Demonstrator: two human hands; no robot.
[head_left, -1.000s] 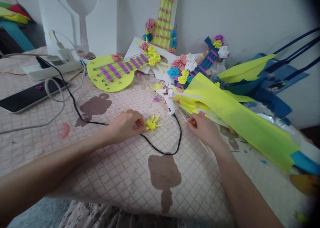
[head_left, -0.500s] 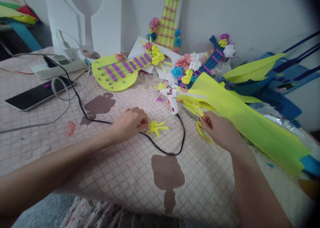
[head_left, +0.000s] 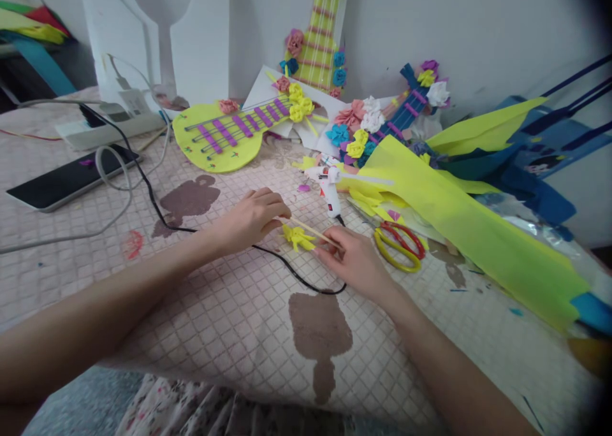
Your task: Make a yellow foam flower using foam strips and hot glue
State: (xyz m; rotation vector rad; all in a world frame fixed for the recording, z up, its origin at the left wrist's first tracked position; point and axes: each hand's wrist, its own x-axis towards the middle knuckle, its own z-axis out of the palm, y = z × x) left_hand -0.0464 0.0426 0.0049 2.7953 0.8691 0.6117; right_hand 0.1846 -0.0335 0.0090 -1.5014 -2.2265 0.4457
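Yellow foam flower [head_left: 296, 237] sits under a wooden stick [head_left: 306, 229]. Left hand [head_left: 253, 218] and right hand [head_left: 351, 261] each grip one stick end, pinched. Joining them seemingly calls for steady alignment.

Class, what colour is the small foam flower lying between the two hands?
Yellow. The foam flower shows best in the head view.

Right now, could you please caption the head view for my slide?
Left hand and right hand hold a wooden stick beside a yellow flower; glue gun and scissors lie nearby.
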